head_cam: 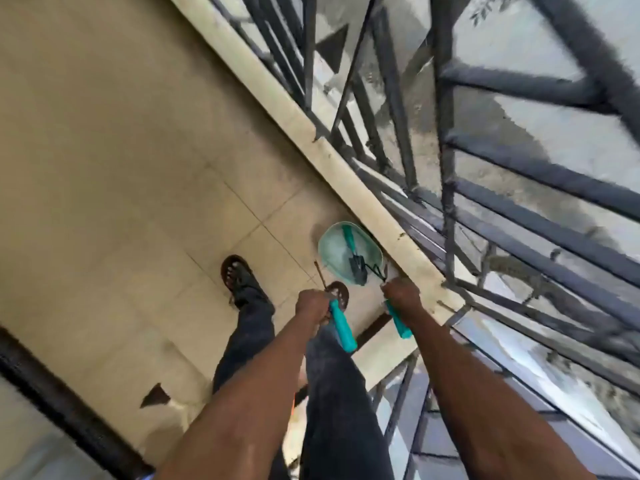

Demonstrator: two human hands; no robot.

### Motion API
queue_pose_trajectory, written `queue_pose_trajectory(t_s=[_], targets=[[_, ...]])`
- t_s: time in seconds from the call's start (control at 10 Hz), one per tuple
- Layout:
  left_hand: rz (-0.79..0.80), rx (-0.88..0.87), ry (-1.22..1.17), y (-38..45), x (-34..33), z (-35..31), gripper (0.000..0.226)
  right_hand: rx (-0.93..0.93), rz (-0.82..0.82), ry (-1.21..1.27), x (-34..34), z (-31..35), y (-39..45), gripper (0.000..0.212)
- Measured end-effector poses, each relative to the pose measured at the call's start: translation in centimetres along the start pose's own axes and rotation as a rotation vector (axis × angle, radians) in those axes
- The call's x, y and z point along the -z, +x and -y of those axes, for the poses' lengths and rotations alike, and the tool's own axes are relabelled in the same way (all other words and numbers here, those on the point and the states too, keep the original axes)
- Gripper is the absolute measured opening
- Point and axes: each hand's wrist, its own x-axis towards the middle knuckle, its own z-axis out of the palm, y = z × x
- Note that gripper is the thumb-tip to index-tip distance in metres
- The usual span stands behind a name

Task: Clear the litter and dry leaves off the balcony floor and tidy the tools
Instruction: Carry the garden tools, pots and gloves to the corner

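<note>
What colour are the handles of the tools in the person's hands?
Teal, both handles, seen best in the head view.

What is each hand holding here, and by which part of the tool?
The left hand grips a teal-handled tool near the top of its handle. The right hand grips a second teal-handled tool the same way. Both working ends are mostly hidden.

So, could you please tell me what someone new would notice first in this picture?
Two hands, each gripping a teal-handled tool: the left hand and the right hand, low in the middle. Just beyond them a pale green basin with another teal-handled tool sits by the ledge, under the dark railing.
</note>
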Motion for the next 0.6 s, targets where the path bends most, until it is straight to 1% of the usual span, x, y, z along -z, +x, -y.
queue_pose_trajectory(t_s=[0.1, 0.2, 0.3, 0.4, 0.5, 0.6], targets=[[0.024, -0.010, 0.028, 7.2, -3.3, 0.8, 0.017, 0.013, 0.019, -0.113, -3.1, -1.6, 9.2, 0.021], [0.017, 0.007, 0.011, 14.0, -6.3, 1.0, 0.013, 0.109, 0.055, -0.310, -6.0, -2.3, 17.5, 0.016], [0.029, -0.009, -0.013, 23.9, -9.3, 0.9, 0.015, 0.186, 0.023, -0.412, -8.8, -2.5, 24.4, 0.030], [-0.019, -0.050, -0.018, 29.8, -10.7, 0.0, 0.026, 0.352, -0.027, -0.516, -11.1, -2.5, 29.8, 0.028], [-0.053, -0.115, -0.104, 34.3, -11.8, -0.1, 0.032, 0.398, -0.150, -0.391, -12.2, -3.2, 33.6, 0.028], [-0.036, -0.137, -0.026, 35.5, -11.4, 1.1, 0.037, 0.320, -0.238, -0.406, -11.3, -4.0, 33.8, 0.035]])
